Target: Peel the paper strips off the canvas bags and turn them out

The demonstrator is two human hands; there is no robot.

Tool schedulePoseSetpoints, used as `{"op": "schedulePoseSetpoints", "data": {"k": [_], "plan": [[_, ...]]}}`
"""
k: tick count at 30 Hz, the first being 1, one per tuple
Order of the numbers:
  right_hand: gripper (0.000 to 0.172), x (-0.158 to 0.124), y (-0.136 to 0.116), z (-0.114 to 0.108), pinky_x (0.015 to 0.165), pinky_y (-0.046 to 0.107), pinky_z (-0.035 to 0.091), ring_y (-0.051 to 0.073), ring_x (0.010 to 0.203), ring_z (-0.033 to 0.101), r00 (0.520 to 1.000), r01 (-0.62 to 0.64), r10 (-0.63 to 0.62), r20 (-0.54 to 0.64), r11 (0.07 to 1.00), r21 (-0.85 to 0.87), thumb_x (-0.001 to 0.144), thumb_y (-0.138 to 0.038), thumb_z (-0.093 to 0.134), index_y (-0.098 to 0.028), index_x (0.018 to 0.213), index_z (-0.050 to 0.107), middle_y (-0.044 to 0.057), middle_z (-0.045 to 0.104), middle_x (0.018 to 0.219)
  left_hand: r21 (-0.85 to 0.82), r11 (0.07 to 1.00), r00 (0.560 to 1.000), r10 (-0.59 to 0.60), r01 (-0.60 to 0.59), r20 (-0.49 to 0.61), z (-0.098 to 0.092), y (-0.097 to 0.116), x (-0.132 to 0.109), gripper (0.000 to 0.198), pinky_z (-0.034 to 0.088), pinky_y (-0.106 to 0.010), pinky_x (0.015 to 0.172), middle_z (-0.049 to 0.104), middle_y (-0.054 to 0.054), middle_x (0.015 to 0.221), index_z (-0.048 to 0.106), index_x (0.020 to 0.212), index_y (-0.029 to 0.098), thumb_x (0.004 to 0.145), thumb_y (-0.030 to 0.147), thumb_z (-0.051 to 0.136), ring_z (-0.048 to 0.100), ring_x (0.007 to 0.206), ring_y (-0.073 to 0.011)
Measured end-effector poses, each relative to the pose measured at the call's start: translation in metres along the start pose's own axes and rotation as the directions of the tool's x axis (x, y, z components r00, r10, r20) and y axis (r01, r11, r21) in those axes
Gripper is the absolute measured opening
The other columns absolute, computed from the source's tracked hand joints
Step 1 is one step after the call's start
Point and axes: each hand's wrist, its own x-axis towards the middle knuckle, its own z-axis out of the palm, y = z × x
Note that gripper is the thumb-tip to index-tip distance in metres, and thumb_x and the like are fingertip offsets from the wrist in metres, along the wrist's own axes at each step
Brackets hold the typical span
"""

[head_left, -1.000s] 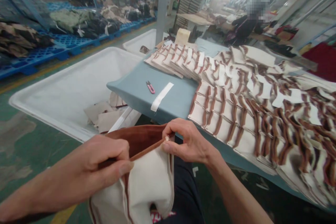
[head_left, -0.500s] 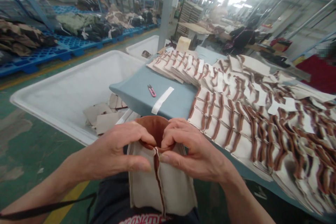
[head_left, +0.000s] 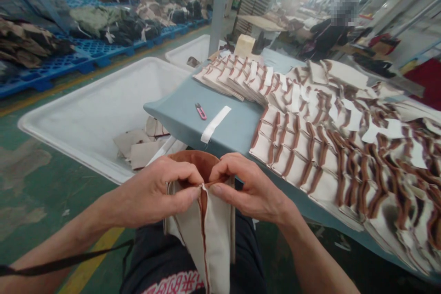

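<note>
Above my lap I hold a sewn fabric pouch, cream on the outside and brown inside, with its round mouth upward. A seam with a brown edge runs down its near side. My left hand pinches the rim just left of the seam, thumb outside and fingers inside. My right hand pinches the rim just right of the seam in the same way. The thumbs nearly meet at the seam's top. Part of the rim is hidden behind my fingers.
A blue-grey table ahead bears pink thread snips, a white strip and rows of stacked cream-and-brown pieces. To its left stands a white bin with several pieces inside. A person is farther back.
My hands have closed into tighter pinches at the seam's top. The pouch's lower part has narrowed and folded, and its seam bulges toward me. The view has shifted slightly.
</note>
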Motion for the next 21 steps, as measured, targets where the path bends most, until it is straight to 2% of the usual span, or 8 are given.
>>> {"op": "schedulePoseSetpoints", "data": {"k": [6,11,14,17,19,21], "plan": [[0.007,0.0,-0.007,-0.004,0.078,0.03,0.051,0.018,0.077,0.073,0.993,0.08,-0.101,-0.057,0.954,-0.289,0.106,-0.018,0.071,-0.022,0.1,0.071,0.002,0.081,0.086,0.238,0.971,0.994,0.057,-0.032,-0.097,0.009,0.006,-0.001,0.026,0.041,-0.022,0.059,0.07,0.004,0.064,0.073,0.077,0.017,0.092,0.013,0.052,0.06,0.056,-0.0097],[0.014,-0.002,-0.015,-0.005,0.079,0.033,0.057,0.021,0.081,0.081,0.976,0.173,-0.211,-0.049,0.896,-0.409,0.106,-0.013,0.066,-0.021,0.099,0.075,0.006,0.089,0.094,0.239,0.971,0.982,0.059,-0.015,-0.18,0.019,0.014,0.0,0.028,0.04,-0.022,0.055,0.065,0.004,0.06,0.07,0.073,0.017,0.092,0.015,0.05,0.057,0.052,-0.0091],[0.02,-0.001,-0.015,0.001,0.077,0.029,0.059,0.018,0.076,0.08,0.973,0.149,-0.204,-0.111,0.915,-0.376,0.099,-0.006,0.064,-0.022,0.091,0.074,0.003,0.088,0.088,0.173,0.985,0.971,0.058,-0.018,-0.231,0.027,0.013,-0.001,0.025,0.04,-0.02,0.056,0.063,0.006,0.061,0.067,0.073,0.017,0.091,0.013,0.05,0.056,0.053,-0.0081],[0.02,-0.001,-0.014,0.007,0.068,0.028,0.055,0.016,0.066,0.074,0.965,0.107,-0.18,-0.19,0.933,-0.343,0.09,-0.005,0.061,-0.021,0.084,0.071,0.002,0.082,0.076,0.069,0.997,0.963,0.039,-0.022,-0.265,0.031,0.008,-0.002,0.023,0.04,-0.02,0.056,0.059,0.007,0.061,0.064,0.073,0.018,0.091,0.015,0.052,0.054,0.054,-0.0082],[0.016,0.0,-0.013,0.009,0.064,0.028,0.05,0.015,0.062,0.068,0.97,0.067,-0.131,-0.206,0.954,-0.293,0.088,-0.009,0.06,-0.02,0.081,0.07,0.002,0.077,0.072,-0.013,1.0,0.974,-0.02,0.017,-0.224,0.031,0.004,-0.002,0.021,0.041,-0.021,0.056,0.059,0.007,0.062,0.064,0.073,0.019,0.091,0.018,0.052,0.056,0.055,-0.0093],[0.014,0.001,-0.014,0.008,0.063,0.026,0.048,0.014,0.062,0.064,0.985,-0.007,-0.024,-0.172,0.985,-0.175,0.086,-0.011,0.06,-0.021,0.08,0.068,0.0,0.074,0.071,-0.08,0.994,0.986,-0.08,0.068,-0.145,0.028,0.001,-0.002,0.02,0.043,-0.021,0.056,0.062,0.005,0.065,0.066,0.075,0.018,0.09,0.021,0.052,0.058,0.057,-0.0107]]}}
